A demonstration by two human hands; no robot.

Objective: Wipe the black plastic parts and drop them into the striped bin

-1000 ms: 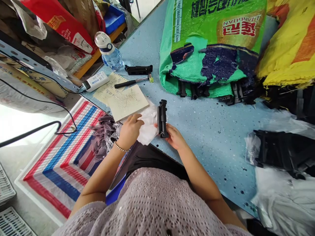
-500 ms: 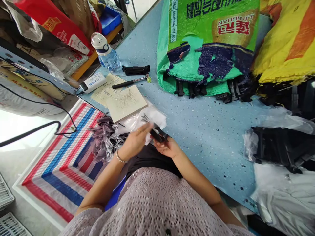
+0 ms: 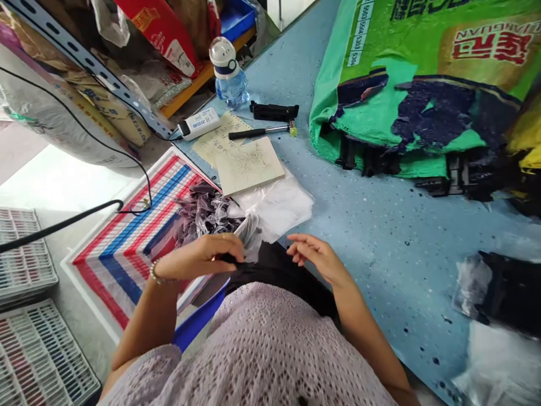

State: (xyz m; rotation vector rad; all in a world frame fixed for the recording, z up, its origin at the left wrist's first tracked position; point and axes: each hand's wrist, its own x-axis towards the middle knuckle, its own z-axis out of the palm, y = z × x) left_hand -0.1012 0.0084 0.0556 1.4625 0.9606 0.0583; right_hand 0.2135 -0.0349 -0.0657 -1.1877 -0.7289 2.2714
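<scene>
My left hand (image 3: 213, 256) is closed at the edge of my lap, its fingers curled downward. Something dark shows under the fingers, but I cannot tell it from the black cloth (image 3: 270, 265) on my lap. Just above that hand is a blurred, greyish clear plastic piece (image 3: 250, 228). Across the lap, my right hand (image 3: 316, 256) hovers by the table edge, fingers loosely bent and apart, holding nothing. A stack of clear plastic bags (image 3: 291, 206) lies ahead of both hands. Left of it is a heap of bagged dark parts (image 3: 205, 208) on the striped sheet (image 3: 122, 254).
On the blue table (image 3: 359, 237) are a cream pad (image 3: 251, 166), a hammer (image 3: 257, 132), a black plastic part (image 3: 274, 111), a water bottle (image 3: 230, 76) and a white device (image 3: 200, 123). A green sack (image 3: 422, 113) holds black parts. White crates (image 3: 46, 355) stand lower left.
My hands have moved apart: the left went left and down, the right shifted right. The black part and plastic they held together no longer show between them. The view has swung left.
</scene>
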